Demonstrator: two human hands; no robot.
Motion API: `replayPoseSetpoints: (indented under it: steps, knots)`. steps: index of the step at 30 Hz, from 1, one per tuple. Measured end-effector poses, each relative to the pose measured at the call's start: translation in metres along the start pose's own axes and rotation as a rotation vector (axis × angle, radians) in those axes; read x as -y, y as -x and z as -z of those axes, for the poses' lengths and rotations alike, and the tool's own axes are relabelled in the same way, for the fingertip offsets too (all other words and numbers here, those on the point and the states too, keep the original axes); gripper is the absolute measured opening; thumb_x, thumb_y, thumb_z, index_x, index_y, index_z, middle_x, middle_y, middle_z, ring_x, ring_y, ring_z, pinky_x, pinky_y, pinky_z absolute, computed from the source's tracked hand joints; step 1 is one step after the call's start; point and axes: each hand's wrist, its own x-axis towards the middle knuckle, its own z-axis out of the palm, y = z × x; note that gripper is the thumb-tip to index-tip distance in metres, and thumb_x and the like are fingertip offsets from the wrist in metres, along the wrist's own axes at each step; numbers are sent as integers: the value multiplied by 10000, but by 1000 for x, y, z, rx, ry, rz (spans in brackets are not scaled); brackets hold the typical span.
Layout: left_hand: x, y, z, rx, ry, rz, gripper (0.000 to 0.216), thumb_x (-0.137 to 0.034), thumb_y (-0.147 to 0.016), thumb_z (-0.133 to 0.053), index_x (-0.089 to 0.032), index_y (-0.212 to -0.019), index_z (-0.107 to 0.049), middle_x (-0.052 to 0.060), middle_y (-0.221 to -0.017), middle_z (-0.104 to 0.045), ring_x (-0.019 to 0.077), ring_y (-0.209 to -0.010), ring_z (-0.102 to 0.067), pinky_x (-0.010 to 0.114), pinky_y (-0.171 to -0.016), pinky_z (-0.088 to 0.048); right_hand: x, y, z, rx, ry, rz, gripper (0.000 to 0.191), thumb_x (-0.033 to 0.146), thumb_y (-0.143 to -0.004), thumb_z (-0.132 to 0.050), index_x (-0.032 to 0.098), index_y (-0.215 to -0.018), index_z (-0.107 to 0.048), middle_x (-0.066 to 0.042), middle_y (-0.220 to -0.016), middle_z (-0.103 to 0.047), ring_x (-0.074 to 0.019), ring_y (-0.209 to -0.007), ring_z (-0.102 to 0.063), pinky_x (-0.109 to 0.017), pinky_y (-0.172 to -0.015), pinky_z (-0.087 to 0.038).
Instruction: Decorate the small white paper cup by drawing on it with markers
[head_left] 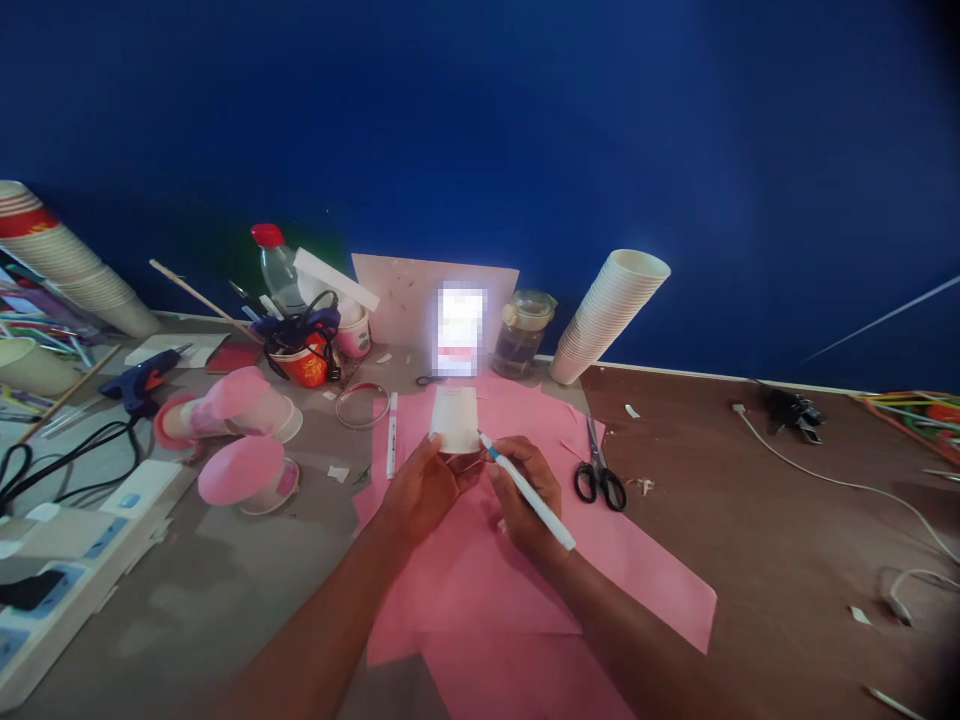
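Observation:
My left hand (426, 488) is closed around a white paper cup (455, 418), fingers beneath it and thumb along its side. In my right hand (529, 488) is a white marker with a blue tip section (534, 502), its point at the cup's right side near the lower edge. Whether the tip touches the cup I cannot tell. Sheets of pink paper (487, 590) lie under both hands. A second white marker (391, 436) lies left of the cup, and black-handled scissors (598, 480) rest on the paper to the right.
A bright phone screen (459, 325) stands behind the cup, beside a glass jar (523, 335) and a leaning stack of paper cups (611, 315). To the left are pink-topped cups (240, 470), a glue gun (141, 380) and a power strip (90, 570). A white cable (825, 475) crosses the right side.

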Motion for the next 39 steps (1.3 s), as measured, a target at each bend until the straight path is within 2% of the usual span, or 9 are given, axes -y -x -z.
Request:
replayPoseSetpoints:
  steps: [6, 13, 18, 24, 29, 34, 39]
  knots:
    - [1, 0, 0, -34, 30, 22, 255, -344, -865, -590, -130, -950, -700, 111, -933, -749, 226, -929, -684, 373, -905, -489, 1, 1, 0, 11, 13, 9, 130, 217, -870, -569, 255, -989, -602, -34, -897, -637, -168, -802, -640, -315, -708, -548]
    - [0, 1, -4, -12, 36, 2, 223, -301, -865, -562, -151, -951, -703, 95, -930, -741, 216, -880, -677, 358, -825, -502, 3, 1, -1, 78, -36, 7, 159, 155, -838, -577, 261, -940, -637, -37, -885, -640, -230, -997, -673, -383, -840, -550]
    - [-1, 1, -5, -14, 14, -12, 258, -346, -864, -560, -152, -961, -701, 101, -954, -736, 216, -890, -668, 350, -809, -504, 4, 2, -1, 77, -43, 17, 160, 143, -838, -570, 264, -920, -636, -28, -862, -634, -221, -958, -680, -404, -869, -544]
    - [0, 0, -3, -21, 39, -20, 262, -339, -862, -566, -118, -900, -700, 104, -852, -726, 178, -742, -645, 321, -752, -514, 2, 2, -2, 59, -54, 26, 162, 135, -849, -562, 260, -926, -632, -17, -854, -616, -177, -845, -676, -370, -831, -556]
    - [1, -1, -4, -7, 65, -35, 237, -277, -869, -552, -95, -913, -697, 105, -856, -719, 168, -738, -635, 307, -761, -516, 1, 2, -2, 61, -100, 16, 154, 145, -854, -562, 256, -935, -632, -22, -866, -614, -211, -965, -687, -377, -855, -564]
    - [1, 0, -4, -3, 80, -37, 209, -251, -871, -562, -92, -901, -694, 90, -828, -716, 155, -723, -631, 301, -775, -518, 1, 2, -2, 61, -89, 29, 157, 136, -857, -555, 253, -935, -625, -23, -864, -623, -207, -930, -698, -390, -866, -570]
    - [1, 0, -2, -29, 45, -26, 232, -292, -875, -568, -104, -919, -697, 105, -875, -729, 157, -723, -640, 308, -766, -521, 0, 2, -1, 66, -44, 61, 198, 104, -842, -561, 256, -943, -639, -30, -867, -629, -215, -981, -679, -392, -872, -558]
